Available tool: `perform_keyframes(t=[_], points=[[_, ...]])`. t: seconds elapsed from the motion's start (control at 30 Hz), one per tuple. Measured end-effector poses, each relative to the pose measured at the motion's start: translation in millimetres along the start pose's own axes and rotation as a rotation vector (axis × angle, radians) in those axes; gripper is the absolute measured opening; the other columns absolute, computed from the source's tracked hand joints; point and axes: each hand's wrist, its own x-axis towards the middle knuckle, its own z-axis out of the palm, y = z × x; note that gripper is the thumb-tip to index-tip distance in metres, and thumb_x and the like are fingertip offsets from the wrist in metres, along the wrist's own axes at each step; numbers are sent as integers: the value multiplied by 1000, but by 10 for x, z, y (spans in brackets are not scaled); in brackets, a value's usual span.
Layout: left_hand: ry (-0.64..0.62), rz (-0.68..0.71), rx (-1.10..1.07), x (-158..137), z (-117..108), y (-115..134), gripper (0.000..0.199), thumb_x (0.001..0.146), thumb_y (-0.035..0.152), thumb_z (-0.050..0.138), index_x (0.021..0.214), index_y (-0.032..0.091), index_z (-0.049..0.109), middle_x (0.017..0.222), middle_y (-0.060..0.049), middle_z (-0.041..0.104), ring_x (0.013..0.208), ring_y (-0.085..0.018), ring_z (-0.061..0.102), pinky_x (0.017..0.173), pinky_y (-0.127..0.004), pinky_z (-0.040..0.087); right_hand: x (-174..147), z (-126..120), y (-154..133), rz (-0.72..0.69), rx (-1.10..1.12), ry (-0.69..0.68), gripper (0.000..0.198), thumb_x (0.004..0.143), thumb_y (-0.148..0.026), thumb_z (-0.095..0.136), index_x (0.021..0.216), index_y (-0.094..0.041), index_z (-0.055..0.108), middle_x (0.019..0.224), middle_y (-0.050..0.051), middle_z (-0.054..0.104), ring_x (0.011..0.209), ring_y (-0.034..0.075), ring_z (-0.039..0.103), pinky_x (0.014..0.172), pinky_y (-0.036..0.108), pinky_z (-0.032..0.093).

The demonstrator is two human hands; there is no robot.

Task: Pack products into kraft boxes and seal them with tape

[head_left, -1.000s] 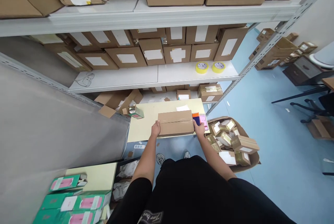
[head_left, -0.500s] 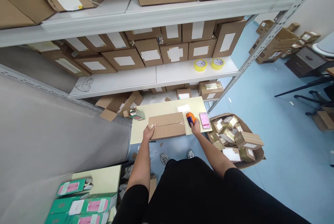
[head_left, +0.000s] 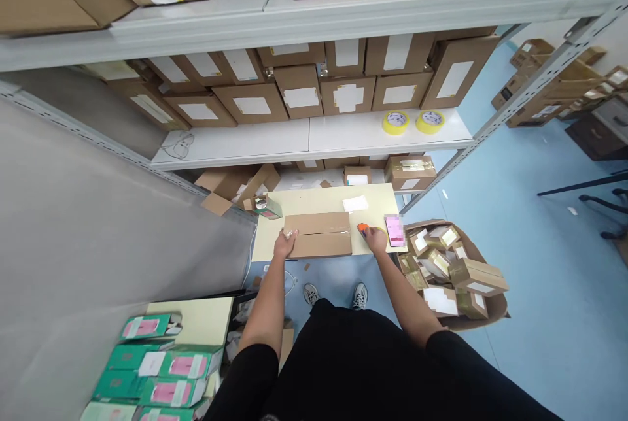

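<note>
A closed cardboard box (head_left: pixel 318 244) lies flat near the front edge of the pale yellow table (head_left: pixel 324 195), with a seam running along its top. My left hand (head_left: pixel 284 243) grips its left end, thumb on top. To the right of the box, my right hand (head_left: pixel 376 240) is closed around an orange and dark blue tape dispenser (head_left: pixel 363 228), low over the tabletop. Part of the dispenser is hidden by my fingers. Just right of that hand lies a phone with a pink screen (head_left: pixel 394 230). A white paper (head_left: pixel 355 203) rests behind the box.
A small green box (head_left: pixel 268 207) stands at the table's left end. Right of the table is a large carton (head_left: pixel 500 306) full of packed parcels. Shelves (head_left: pixel 235 141) ahead hold many boxes and two yellow tape rolls (head_left: pixel 395 121). Green boxes (head_left: pixel 127 357) cover a lower-left table.
My right hand has lowered and turned the tape dispenser, so less of it shows. The left hand stays on the box's left end. The view has shifted slightly.
</note>
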Motion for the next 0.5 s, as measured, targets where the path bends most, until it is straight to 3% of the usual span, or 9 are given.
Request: perform_keyframes(t=[0.13,0.27,0.33,0.5], points=[[-52,-19,-91,-25,12,13,58,97,54,64,138,14,57,133,-20,73,125,-29,70,101,-34,52,-287,205,-385,-192,192,-145,54,106,-51,32,133,-20,68,120,10,77,118,28,69,99,33,52],[-49,-15,-132,-31,11,0,57,98,51,64,139,14,55,135,-20,72,127,-29,69,103,-35,51,-508,471,-624,-138,68,-153,60,106,-48,37,157,-17,39,143,16,66,128,30,65,104,37,50],[-49,6,-148,-32,17,-17,56,98,51,64,139,14,55,133,-19,73,125,-29,70,103,-35,51,-525,506,-643,-99,30,-127,61,106,-48,38,159,-16,33,149,18,61,129,30,64,104,37,50],[-54,72,-213,-57,32,-37,52,100,51,61,137,14,58,131,-19,73,123,-28,70,104,-37,52,-393,359,-565,-150,24,-142,51,103,-49,47,142,-17,49,135,16,69,124,29,67,101,33,50]])
